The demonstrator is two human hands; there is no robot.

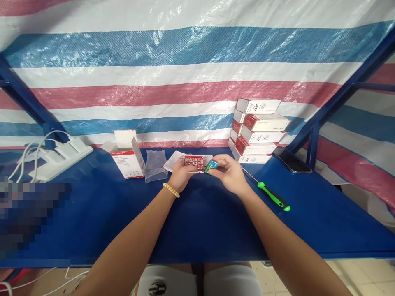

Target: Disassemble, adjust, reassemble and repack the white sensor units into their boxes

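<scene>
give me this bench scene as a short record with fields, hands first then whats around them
left hand: holds red circuit board in pale housing
right hand: holds small green-and-blue item at the board's right end
beside the hands, left: clear plastic bag, open detector box
beside the hands, right: green-and-black screwdriver
back right: stacked detector boxes, dark phone-like device
far left: white power strip with cables
surface: blue table

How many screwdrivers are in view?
1: the green-handled screwdriver lies on the blue table, to the right of the right hand. Any behind the stacked boxes would be hidden.
</scene>
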